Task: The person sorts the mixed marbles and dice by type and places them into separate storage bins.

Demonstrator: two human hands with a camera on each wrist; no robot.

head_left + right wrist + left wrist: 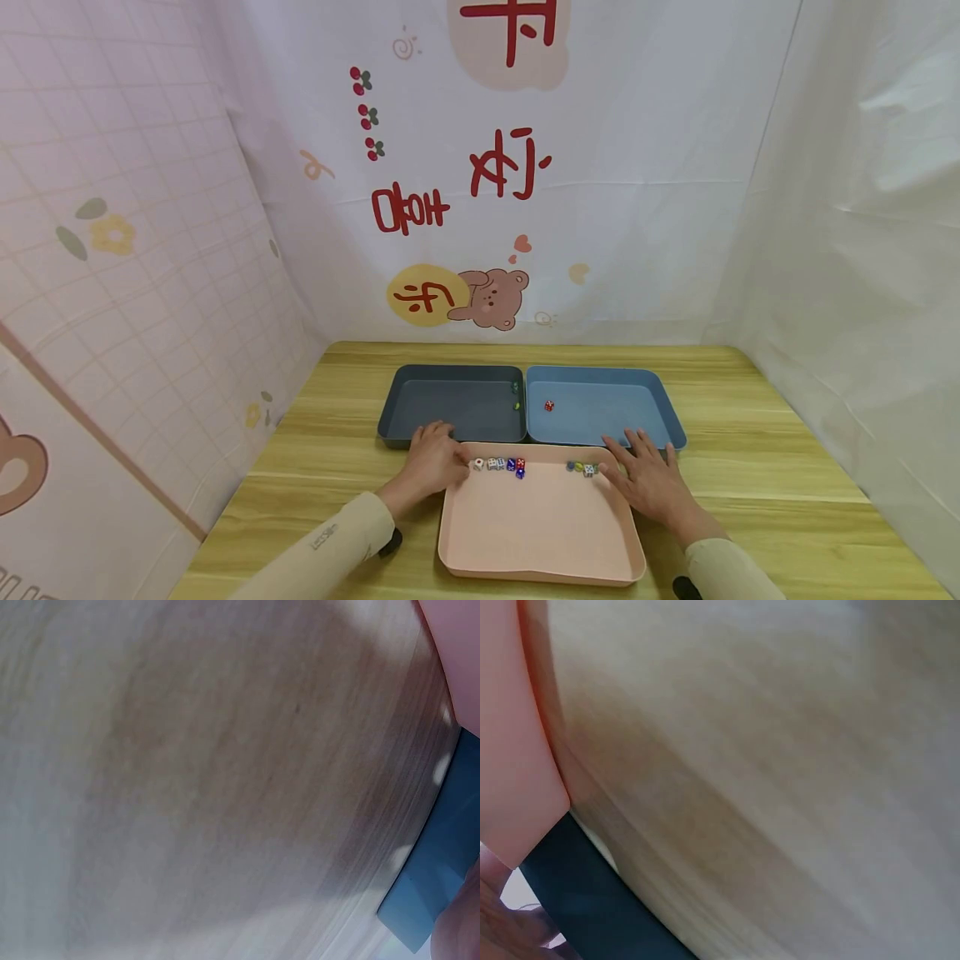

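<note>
My left hand (pixel 432 461) rests at the far left corner of a pink tray (pixel 543 533), thumb side at its rim, fingers reaching over the front rim of a dark slate tray (pixel 450 400). My right hand (pixel 649 482), fingers spread, lies over the pink tray's far right corner, fingertips at the front rim of a blue tray (pixel 607 404). White dice (pixel 496 463), blue dice (pixel 512 464) and a red die (pixel 521 462) line the pink tray's far side near the left hand. Another white die (pixel 588 471) sits among small greenish pieces (pixel 579 467) beside the right thumb.
A red die (pixel 549 406) lies in the blue tray; small green pieces (pixel 515 388) lie at the dark tray's right end. The two far trays stand side by side on the wooden table (pixel 765 467). Printed white cloth (pixel 637 208) hangs behind it.
</note>
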